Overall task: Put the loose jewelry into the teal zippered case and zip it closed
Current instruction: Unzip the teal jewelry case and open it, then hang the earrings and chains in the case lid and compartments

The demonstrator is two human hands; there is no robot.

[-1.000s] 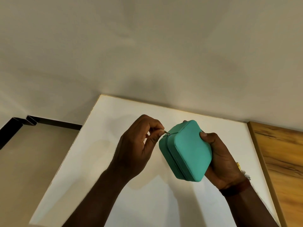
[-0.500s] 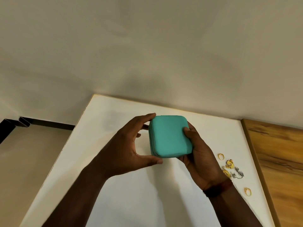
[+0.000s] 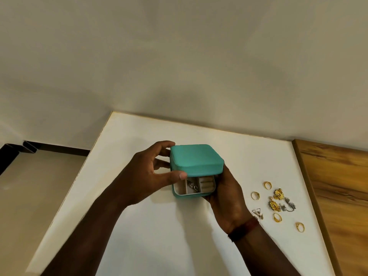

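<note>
With the teal case [image 3: 196, 160] at frame center now lifted ajar where it was shut half a second ago, I hold its lid in my left hand [image 3: 147, 176] fingers, base clasped by my right hand [image 3: 227, 194]; loose jewelry [image 3: 278, 202] awaits loading on the desk [image 3: 139, 246] at right.

One case [image 3: 196, 158], four gold rings [image 3: 267, 185].

Likely a home room: white table [image 3: 179, 246] against a plain cream wall [image 3: 179, 56], wood-grain panel [image 3: 338, 196] alongside.
</note>
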